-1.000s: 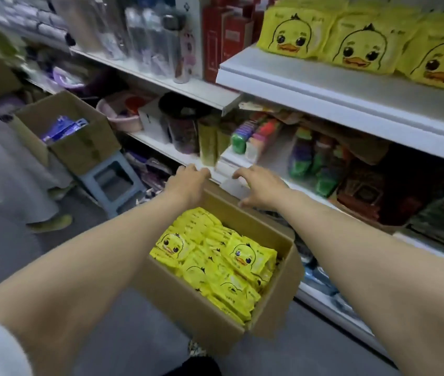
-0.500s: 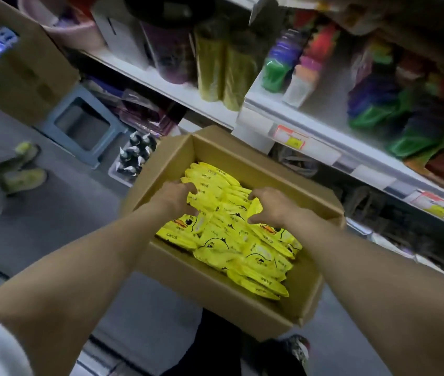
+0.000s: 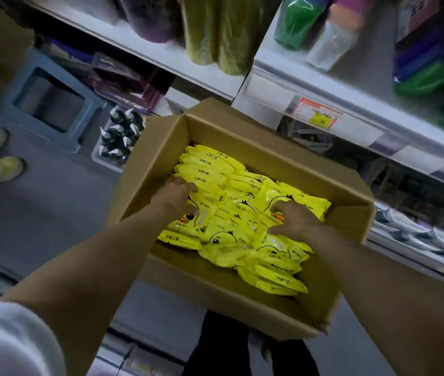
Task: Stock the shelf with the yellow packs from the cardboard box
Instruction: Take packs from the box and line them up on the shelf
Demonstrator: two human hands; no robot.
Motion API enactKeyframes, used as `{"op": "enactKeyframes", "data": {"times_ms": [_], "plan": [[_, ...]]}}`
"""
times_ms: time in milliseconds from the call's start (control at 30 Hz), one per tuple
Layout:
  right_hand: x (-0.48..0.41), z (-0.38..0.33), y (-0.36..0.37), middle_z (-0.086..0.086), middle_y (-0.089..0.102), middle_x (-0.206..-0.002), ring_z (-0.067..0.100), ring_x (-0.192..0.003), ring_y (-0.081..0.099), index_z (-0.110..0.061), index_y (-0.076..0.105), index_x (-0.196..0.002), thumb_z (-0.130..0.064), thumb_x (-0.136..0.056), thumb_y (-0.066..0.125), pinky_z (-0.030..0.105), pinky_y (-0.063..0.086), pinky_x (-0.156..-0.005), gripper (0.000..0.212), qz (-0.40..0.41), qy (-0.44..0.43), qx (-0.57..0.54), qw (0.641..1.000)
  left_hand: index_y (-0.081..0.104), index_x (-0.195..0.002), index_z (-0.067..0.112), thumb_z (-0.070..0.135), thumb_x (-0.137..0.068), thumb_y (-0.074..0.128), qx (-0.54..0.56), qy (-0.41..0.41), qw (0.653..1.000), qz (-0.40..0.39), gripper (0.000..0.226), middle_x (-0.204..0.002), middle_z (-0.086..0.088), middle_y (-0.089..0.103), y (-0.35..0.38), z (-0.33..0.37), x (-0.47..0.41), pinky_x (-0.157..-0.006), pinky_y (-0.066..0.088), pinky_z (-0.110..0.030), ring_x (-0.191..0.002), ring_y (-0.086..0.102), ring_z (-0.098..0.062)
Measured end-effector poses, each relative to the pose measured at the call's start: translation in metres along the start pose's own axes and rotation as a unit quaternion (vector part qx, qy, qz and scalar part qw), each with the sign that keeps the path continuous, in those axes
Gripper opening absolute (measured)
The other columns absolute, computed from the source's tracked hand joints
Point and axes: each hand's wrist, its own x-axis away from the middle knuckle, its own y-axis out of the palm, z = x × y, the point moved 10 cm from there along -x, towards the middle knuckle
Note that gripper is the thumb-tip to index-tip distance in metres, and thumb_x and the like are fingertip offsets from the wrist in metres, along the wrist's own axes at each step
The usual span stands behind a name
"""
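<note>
Yellow fills the brown cardboard box (image 3: 256, 147): both my left hand (image 3: 177, 198) and right hand (image 3: 295, 219) grip duck-printed plastic packs (image 3: 226, 237); I'd square one stack before lifting.

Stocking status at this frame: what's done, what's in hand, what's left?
Done: nothing that shows; the shelves in view hold other goods. In hand: the left hand and right hand both grasp packs inside the box. Left: the box looks mostly full, so nearly all the stocking remains.
</note>
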Motion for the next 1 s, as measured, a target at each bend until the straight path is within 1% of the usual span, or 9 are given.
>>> {"op": "enactKeyframes", "data": {"times_ms": [100,200,367,500,633,700,767,900,1000], "plan": [[-0.005,0.007,0.009,0.007,0.052,-0.132,0.026,-0.12,0.051,-0.022,0.051,-0.134,-0.042,-0.079,0.078,0.029,0.041,-0.083,0.065,-0.01,0.011,0.0,1.0,0.048,-0.138,0.027,0.042,-0.079,0.076,0.011,-0.006,1.0,-0.009,0.067,-0.144,-0.005,0.04,0.008,-0.003,-0.011,-0.107,0.036,-0.041,-0.133,0.032,-0.026],[-0.01,0.016,0.016,0.006,0.052,-0.133,0.025,-0.121,0.051,-0.022,0.051,-0.135,-0.043,-0.077,0.079,0.031,0.044,-0.088,0.068,-0.011,0.022,-0.015,1.0,0.044,-0.141,0.029,0.043,-0.079,0.077,-0.002,-0.015,1.0,-0.021,0.071,-0.148,-0.002,0.035,0.018,-0.007,-0.018,-0.111,0.032,-0.042,-0.137,0.029,-0.027],[-0.014,0.028,0.029,0.004,0.05,-0.138,0.022,-0.125,0.049,-0.023,0.049,-0.139,-0.04,-0.076,0.081,0.033,0.045,-0.096,0.072,-0.015,0.032,-0.035,0.999,0.036,-0.142,0.035,0.052,-0.073,0.077,-0.108,-0.013,0.994,-0.019,0.082,-0.147,-0.001,0.034,0.026,-0.008,-0.024,-0.112,0.027,-0.043,-0.138,0.027,-0.026],[-0.016,0.031,0.035,0.003,0.05,-0.136,0.022,-0.125,0.048,-0.024,0.047,-0.139,-0.044,-0.074,0.081,0.034,0.046,-0.095,0.076,-0.018,0.041,-0.019,0.999,0.03,-0.144,0.034,0.059,-0.071,0.075,-0.199,-0.008,0.979,-0.032,0.09,-0.148,-0.001,0.034,0.031,-0.011,-0.022,-0.114,0.021,-0.044,-0.14,0.023,-0.026],[-0.012,0.036,0.038,0.005,0.049,-0.134,0.025,-0.125,0.049,-0.023,0.046,-0.137,-0.038,-0.079,0.078,0.036,0.047,-0.094,0.068,-0.012,0.057,0.03,0.998,0.028,-0.146,0.036,0.038,-0.08,0.074,-0.247,-0.024,0.967,-0.062,0.08,-0.149,0.001,0.037,0.037,-0.019,-0.013,-0.113,0.026,-0.041,-0.14,0.024,-0.025],[-0.01,0.039,0.033,0.007,0.053,-0.132,0.027,-0.122,0.052,-0.024,0.051,-0.134,-0.027,-0.086,0.071,0.035,0.047,-0.091,0.052,0.007,0.062,0.037,0.997,0.035,-0.143,0.034,0.03,-0.085,0.071,-0.238,-0.048,0.968,-0.057,0.068,-0.144,-0.002,0.043,0.03,-0.019,-0.007,-0.109,0.03,-0.037,-0.135,0.033,-0.025],[-0.005,0.042,0.026,0.01,0.056,-0.129,0.03,-0.119,0.054,-0.023,0.055,-0.131,-0.02,-0.09,0.063,0.033,0.046,-0.086,0.041,0.02,0.072,0.032,0.997,0.048,-0.132,0.029,0.035,-0.082,0.073,-0.224,-0.062,0.972,-0.029,0.056,-0.131,-0.005,0.053,0.018,-0.015,-0.001,-0.104,0.035,-0.036,-0.125,0.045,-0.025],[0.013,0.048,0.005,0.013,0.057,-0.131,0.034,-0.12,0.054,-0.017,0.056,-0.131,-0.022,-0.092,0.059,0.033,0.046,-0.087,0.039,0.029,0.051,-0.007,0.998,0.057,-0.108,0.017,0.04,-0.072,0.083,-0.092,-0.094,0.991,0.019,0.05,-0.111,-0.009,0.062,-0.007,-0.004,0.019,-0.09,0.047,-0.038,-0.103,0.057,-0.027],[0.035,0.048,-0.014,0.012,0.05,-0.142,0.032,-0.129,0.047,-0.015,0.047,-0.143,-0.026,-0.095,0.06,0.032,0.043,-0.095,0.051,0.036,0.012,-0.042,0.998,0.057,-0.124,0.011,0.038,-0.071,0.085,-0.001,-0.096,0.995,0.036,0.067,-0.122,-0.013,0.061,-0.022,0.022,0.037,-0.092,0.05,-0.04,-0.111,0.057,-0.03]]}}
